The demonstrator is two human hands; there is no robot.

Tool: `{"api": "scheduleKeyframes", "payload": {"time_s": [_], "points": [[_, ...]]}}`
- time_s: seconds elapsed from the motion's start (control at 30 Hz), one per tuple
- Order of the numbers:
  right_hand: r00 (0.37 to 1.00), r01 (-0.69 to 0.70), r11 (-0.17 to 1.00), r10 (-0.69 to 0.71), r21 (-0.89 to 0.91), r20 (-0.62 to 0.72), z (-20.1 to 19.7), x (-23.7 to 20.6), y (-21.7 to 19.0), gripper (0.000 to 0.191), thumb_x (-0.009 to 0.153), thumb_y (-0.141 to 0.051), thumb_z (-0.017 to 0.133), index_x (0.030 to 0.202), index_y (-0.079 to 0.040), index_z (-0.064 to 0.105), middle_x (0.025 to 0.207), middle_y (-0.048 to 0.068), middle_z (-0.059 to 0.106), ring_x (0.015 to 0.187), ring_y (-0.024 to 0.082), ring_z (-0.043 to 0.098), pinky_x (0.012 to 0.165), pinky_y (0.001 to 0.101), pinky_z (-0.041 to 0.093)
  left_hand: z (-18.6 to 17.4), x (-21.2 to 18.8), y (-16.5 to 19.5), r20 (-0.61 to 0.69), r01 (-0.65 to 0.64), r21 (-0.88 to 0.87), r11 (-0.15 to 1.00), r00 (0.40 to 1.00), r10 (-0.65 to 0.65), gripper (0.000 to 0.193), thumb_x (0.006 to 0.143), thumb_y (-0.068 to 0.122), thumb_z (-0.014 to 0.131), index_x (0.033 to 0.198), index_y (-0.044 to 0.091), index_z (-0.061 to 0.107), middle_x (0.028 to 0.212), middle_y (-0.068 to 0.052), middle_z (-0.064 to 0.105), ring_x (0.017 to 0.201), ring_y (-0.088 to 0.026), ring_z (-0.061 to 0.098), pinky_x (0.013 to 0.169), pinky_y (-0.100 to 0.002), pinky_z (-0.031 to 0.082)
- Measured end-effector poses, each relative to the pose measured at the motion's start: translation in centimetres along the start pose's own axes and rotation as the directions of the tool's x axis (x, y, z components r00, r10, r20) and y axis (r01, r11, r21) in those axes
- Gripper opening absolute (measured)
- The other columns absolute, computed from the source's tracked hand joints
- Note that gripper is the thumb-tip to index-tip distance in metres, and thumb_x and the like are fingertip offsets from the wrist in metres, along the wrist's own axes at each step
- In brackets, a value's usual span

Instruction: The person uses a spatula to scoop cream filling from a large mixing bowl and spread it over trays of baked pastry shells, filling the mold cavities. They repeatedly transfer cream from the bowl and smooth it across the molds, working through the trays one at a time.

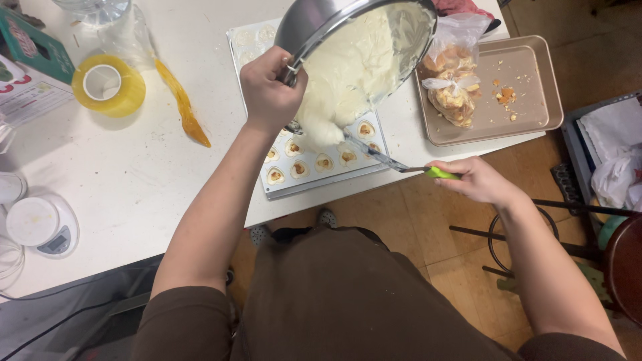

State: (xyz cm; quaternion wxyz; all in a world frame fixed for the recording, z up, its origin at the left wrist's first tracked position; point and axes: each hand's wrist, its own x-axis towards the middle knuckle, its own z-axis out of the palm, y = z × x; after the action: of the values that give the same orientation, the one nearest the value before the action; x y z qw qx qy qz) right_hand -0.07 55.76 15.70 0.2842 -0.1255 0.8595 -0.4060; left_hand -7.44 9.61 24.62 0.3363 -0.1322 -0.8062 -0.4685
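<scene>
The left hand [267,90] grips the rim of a round steel bowl [314,23], tilted over a grey heart-cavity mould tray [314,175] on the white desk [134,167]. Thick, pale batter [348,73] slumps out (glossy, lumpy). The right hand [475,180], fingers closed, holds a green-handled spatula [401,164].
</scene>
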Motion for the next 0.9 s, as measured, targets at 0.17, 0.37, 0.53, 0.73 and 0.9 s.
{"api": "scheduleKeyframes", "payload": {"time_s": [0.17,0.37,0.53,0.73,0.9], "points": [[0.998,0.059,0.998,-0.058,-0.025,0.011,-1.2,-2.1,0.1,0.052,0.087,-0.007,0.072,0.138,-0.014,0.064,0.114,0.001,0.079,0.096,0.007,0.070,0.092,0.0244,0.054,0.3,-0.2,-0.6,-0.023,0.059,-0.020,0.998,0.998,-0.060,0.026,0.088,-0.001,0.075,0.074,0.007,0.055,0.056,0.003,0.045,0.051,-0.007,0.041,0.051,-0.027,0.029],[0.991,0.086,0.994,-0.093,-0.071,-0.098,-2.5,-4.8,-0.2,0.049,0.086,-0.006,0.074,0.134,-0.012,0.068,0.111,0.001,0.079,0.091,0.006,0.067,0.083,0.0230,0.054,-0.5,-0.4,-0.9,-0.050,0.160,-0.112,0.981,0.985,-0.166,0.028,0.092,-0.002,0.073,0.075,0.006,0.052,0.058,0.006,0.045,0.054,-0.003,0.039,0.051,-0.025,0.028],[0.988,-0.002,0.997,-0.009,-0.073,-0.155,-3.2,-6.3,-1.0,0.048,0.087,-0.006,0.075,0.135,-0.014,0.071,0.095,-0.002,0.076,0.075,0.005,0.058,0.067,0.0223,0.051,-1.8,-0.3,-0.7,-0.094,0.143,-0.123,0.982,0.983,-0.155,0.029,0.094,-0.003,0.072,0.076,0.006,0.051,0.060,0.006,0.043,0.056,-0.004,0.037,0.053,-0.026,0.028],[0.954,-0.109,0.992,0.087,-0.062,-0.287,-2.8,-5.3,-3.0,0.046,0.093,-0.010,0.075,0.138,-0.013,0.071,0.099,0.000,0.074,0.078,0.005,0.054,0.070,0.0230,0.049,-3.6,0.0,0.2,-0.122,0.143,-0.090,0.986,0.980,-0.154,0.031,0.096,-0.003,0.072,0.077,0.006,0.049,0.062,0.006,0.042,0.058,-0.004,0.036,0.054,-0.026,0.027],[0.913,0.051,0.979,-0.126,-0.200,-0.387,-1.2,-3.2,-7.6,0.043,0.094,-0.013,0.073,0.137,-0.012,0.068,0.120,0.009,0.075,0.103,0.010,0.068,0.092,0.0293,0.053,-4.5,0.1,1.1,-0.117,0.180,-0.072,0.981,0.975,-0.187,0.031,0.096,-0.002,0.072,0.077,0.006,0.050,0.061,0.006,0.042,0.057,-0.004,0.036,0.053,-0.025,0.026]]}}
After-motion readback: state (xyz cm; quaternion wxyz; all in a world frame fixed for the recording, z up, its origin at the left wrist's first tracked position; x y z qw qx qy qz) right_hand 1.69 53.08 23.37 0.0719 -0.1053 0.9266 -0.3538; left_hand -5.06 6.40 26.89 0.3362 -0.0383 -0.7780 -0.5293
